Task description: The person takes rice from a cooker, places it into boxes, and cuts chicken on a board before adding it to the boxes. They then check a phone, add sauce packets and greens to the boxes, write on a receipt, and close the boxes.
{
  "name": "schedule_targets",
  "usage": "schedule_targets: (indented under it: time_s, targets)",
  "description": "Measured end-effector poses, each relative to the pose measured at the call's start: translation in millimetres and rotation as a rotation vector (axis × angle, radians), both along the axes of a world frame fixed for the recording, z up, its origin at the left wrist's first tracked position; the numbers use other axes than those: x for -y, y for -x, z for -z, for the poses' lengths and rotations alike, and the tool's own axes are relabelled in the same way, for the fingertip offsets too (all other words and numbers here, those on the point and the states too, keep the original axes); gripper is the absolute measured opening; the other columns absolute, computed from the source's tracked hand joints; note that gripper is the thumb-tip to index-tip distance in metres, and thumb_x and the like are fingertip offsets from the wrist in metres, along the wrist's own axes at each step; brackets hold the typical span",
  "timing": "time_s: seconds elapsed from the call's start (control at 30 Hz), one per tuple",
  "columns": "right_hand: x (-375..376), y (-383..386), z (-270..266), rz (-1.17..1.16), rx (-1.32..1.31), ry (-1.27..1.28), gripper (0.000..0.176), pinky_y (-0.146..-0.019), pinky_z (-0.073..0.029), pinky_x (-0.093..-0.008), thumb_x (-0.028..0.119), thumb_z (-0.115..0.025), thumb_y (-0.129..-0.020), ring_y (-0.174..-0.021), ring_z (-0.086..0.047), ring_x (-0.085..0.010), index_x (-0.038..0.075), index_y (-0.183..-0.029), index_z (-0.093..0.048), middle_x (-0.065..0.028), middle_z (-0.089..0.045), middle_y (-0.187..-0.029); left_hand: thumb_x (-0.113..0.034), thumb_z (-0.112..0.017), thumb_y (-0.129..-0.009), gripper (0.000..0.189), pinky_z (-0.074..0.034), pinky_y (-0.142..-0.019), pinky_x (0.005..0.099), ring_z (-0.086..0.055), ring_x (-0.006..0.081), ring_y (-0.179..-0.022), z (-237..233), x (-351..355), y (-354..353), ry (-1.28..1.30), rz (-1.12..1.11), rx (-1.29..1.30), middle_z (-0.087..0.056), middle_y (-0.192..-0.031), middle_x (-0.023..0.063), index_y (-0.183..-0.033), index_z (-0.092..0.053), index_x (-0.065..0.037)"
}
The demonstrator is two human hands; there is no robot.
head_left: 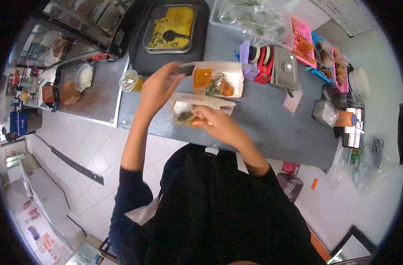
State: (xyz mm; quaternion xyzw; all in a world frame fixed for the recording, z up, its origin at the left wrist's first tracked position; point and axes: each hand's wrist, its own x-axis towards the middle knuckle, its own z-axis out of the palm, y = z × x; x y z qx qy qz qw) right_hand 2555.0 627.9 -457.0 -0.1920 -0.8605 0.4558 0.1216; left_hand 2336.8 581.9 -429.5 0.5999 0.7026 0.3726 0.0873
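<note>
Two paper food boxes are on the grey counter in front of me. The farther box (pixel 232 73) stands open, holding an orange block-shaped piece, greens and a reddish-orange food. In the nearer box (pixel 175 115) I see white rice, dark greens and something orange. My left hand (pixel 160 90) is raised left of the farther box, fingers slightly blurred and apart, with nothing visible in them. Over the right part of the nearer box, my right hand (pixel 219 126) has its fingers curled together; what they hold, if anything, is hidden.
A glass dish (pixel 173 27) of yellow food with a black spoon sits on a black tray (pixel 139 64). A lidded cup (pixel 131 81) stands at left. Behind are a plastic tub (pixel 215 15), a steel container (pixel 285 68) and pink baskets (pixel 304 32). A tablet (pixel 354 132) is at right.
</note>
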Motion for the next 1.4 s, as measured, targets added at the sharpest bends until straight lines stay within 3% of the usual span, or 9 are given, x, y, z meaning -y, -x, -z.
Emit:
schedule_targets:
  time_s: [0.2, 0.37, 0.43, 0.63, 0.83, 1.03, 1.17, 1.27, 1.4]
  targets:
    - [-184, 21, -11, 0.273, -0.031, -0.447, 0.021, -0.069, -0.052, -0.0367, 0.011, -0.052, -0.087, -0.079, -0.067, -0.0256, -0.003, -0.1, -0.061, -0.018, -0.067, -0.085, -0.005, -0.06, -0.088, 0.016, -0.045, -0.06, 0.0244, -0.055, 0.0088, -0.067, 38, 85, -7, -0.178, -0.515, 0.326, -0.059, -0.076, 0.0047, -0.103, -0.06, -0.001]
    - [-266, 92, 60, -0.132, 1.012, -0.458, 0.025, -0.047, -0.051, -0.0461, -0.001, -0.057, -0.079, -0.067, -0.067, -0.0351, -0.008, -0.103, -0.054, -0.0259, -0.064, -0.089, -0.017, -0.067, -0.083, 0.025, -0.048, -0.068, 0.0368, -0.061, 0.0245, -0.073, 59, 87, -107, 0.15, 0.122, 0.38, -0.063, -0.088, 0.013, -0.103, -0.06, -0.004]
    - [-269, 101, 94, -0.134, 1.086, -0.34, 0.029, -0.04, -0.05, -0.0462, -0.006, -0.058, -0.076, -0.061, -0.065, -0.0368, -0.007, -0.104, -0.05, -0.0263, -0.063, -0.09, -0.021, -0.066, -0.082, 0.046, -0.046, -0.085, 0.0402, -0.054, 0.0299, -0.106, 96, 77, -140, 0.212, 0.343, 0.239, -0.052, -0.115, 0.021, -0.12, -0.05, -0.001]
    - [-246, 91, 111, -0.05, 0.774, -0.243, 0.034, -0.048, -0.052, -0.04, -0.004, -0.059, -0.076, -0.063, -0.062, -0.0327, 0.004, -0.106, -0.044, -0.0213, -0.06, -0.09, -0.041, -0.058, -0.083, 0.076, -0.035, -0.102, 0.0424, -0.033, 0.0368, -0.13, 180, 72, -199, 0.518, 0.265, -0.35, -0.027, -0.143, 0.0281, -0.138, -0.031, 0.005]
    - [-209, 69, 40, 0.063, -0.382, -0.585, 0.014, -0.064, -0.049, -0.0347, 0.0, -0.054, -0.086, -0.074, -0.061, -0.0277, 0.003, -0.1, -0.056, -0.0147, -0.061, -0.086, -0.035, -0.055, -0.085, 0.064, -0.038, -0.097, 0.0383, -0.04, 0.0304, -0.125, 197, 78, -217, 0.451, 0.278, -0.34, -0.031, -0.145, 0.0212, -0.135, -0.038, 0.002]
    - [-136, -53, -19, 0.411, -0.505, -0.348, 0.011, -0.071, -0.049, -0.0263, -0.001, -0.059, -0.086, -0.081, -0.064, -0.0181, -0.001, -0.097, -0.062, -0.0118, -0.063, -0.088, -0.011, -0.049, -0.082, 0.045, -0.042, -0.087, 0.0382, -0.05, 0.0226, -0.107, 210, 48, -233, 0.274, 0.452, -0.246, -0.051, -0.131, 0.0055, -0.126, -0.051, -0.006]
    - [-106, -125, 8, 0.511, -0.43, -0.489, 0.015, -0.069, -0.051, -0.0254, 0.0, -0.057, -0.089, -0.078, -0.064, -0.0169, -0.002, -0.102, -0.064, -0.0106, -0.064, -0.087, -0.03, -0.063, -0.081, 0.043, -0.038, -0.09, 0.0415, -0.049, 0.0256, -0.108, 209, 15, -231, 0.164, 0.285, -0.115, -0.055, -0.121, 0.0041, -0.12, -0.055, -0.014]
    - [-100, -175, 95, 0.661, -0.245, -0.263, 0.031, -0.072, -0.05, -0.031, -0.001, -0.053, -0.088, -0.083, -0.062, -0.0192, 0.002, -0.119, -0.058, -0.0089, -0.061, -0.093, -0.041, -0.06, -0.084, 0.048, -0.031, -0.099, 0.0459, -0.044, 0.0277, -0.118, 203, 5, -232, 0.143, 0.16, -0.162, -0.052, -0.127, 0.0046, -0.124, -0.054, -0.013]
    - [-89, -202, 130, 0.684, -0.682, 0.893, 0.046, -0.075, -0.048, -0.0317, 0.004, -0.047, -0.092, -0.093, -0.058, -0.0176, 0.001, -0.136, -0.039, -0.0065, -0.054, -0.104, -0.039, -0.06, -0.085, 0.05, -0.027, -0.103, 0.0472, -0.041, 0.0271, -0.123, 204, 2, -234, 0.163, 0.096, -0.216, -0.051, -0.13, 0.003, -0.127, -0.052, -0.013]
